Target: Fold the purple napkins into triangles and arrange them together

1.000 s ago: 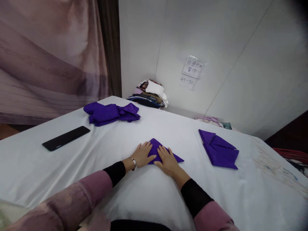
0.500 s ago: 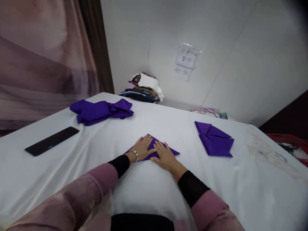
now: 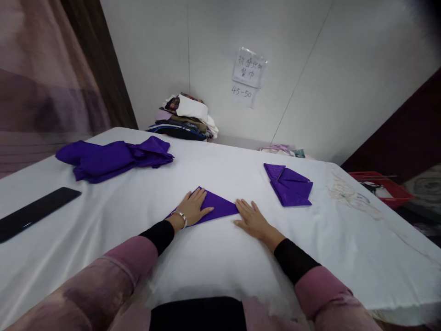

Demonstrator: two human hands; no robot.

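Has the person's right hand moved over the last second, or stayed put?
Yes: the right hand moved rightward, nearer the folded purple cloth lying farther right, going from the middle of the purple triangle to its right tip.

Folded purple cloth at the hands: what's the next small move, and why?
Probably pinch the cloth at its right corner with the right hand: that hand rests right at the corner, while the left hand lies flat on the left part.

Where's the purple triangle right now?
Head view, centre: the purple triangle lies on the white tablecloth, partly under the left hand, the right hand at its right tip.
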